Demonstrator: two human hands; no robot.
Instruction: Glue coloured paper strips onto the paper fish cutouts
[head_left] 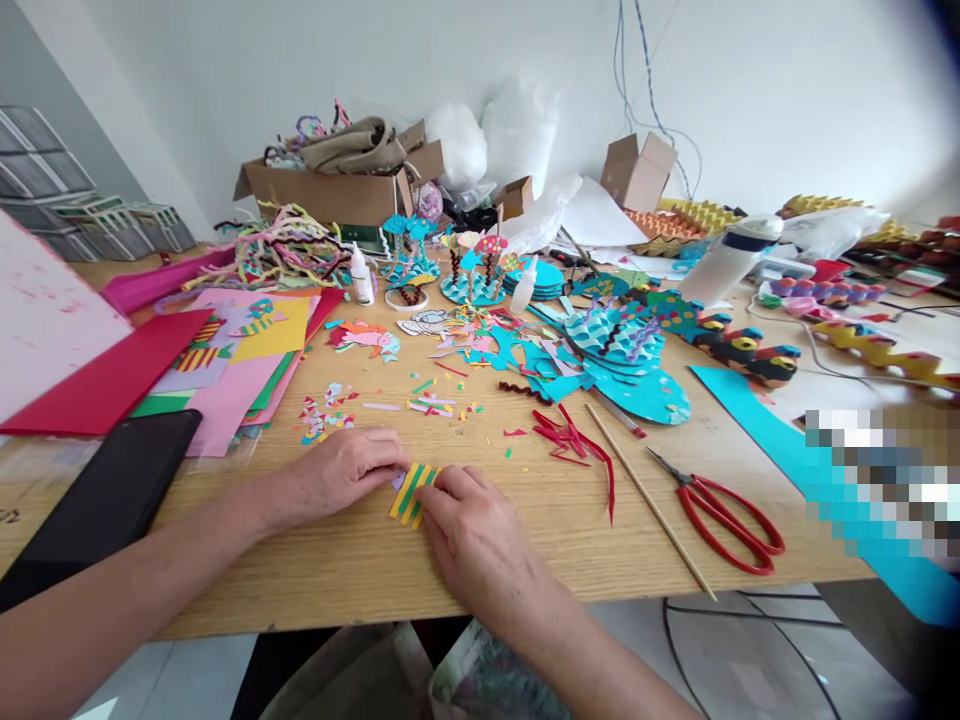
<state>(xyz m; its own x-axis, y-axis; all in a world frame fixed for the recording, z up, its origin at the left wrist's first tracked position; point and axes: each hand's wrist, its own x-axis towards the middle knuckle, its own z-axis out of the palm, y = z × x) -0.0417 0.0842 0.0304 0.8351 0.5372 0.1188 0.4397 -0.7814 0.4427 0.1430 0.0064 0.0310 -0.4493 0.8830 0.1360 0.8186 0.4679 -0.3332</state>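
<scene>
A small piece of yellow-and-green striped paper lies low over the wooden table in front of me, with a bit of purple paper at its left edge. My left hand pinches at that left edge, its fingertips by the purple bit. The fingers of my right hand are bent over the striped paper's right side, hiding part of it. Red paper strips, a thin wooden stick and red-handled scissors lie to the right of my hands.
At left are a black phone and coloured paper sheets. Paper scraps are scattered beyond my hands. Glue bottles, blue paper discs and a cardboard box stand farther back. A blue paper strip overhangs the right edge.
</scene>
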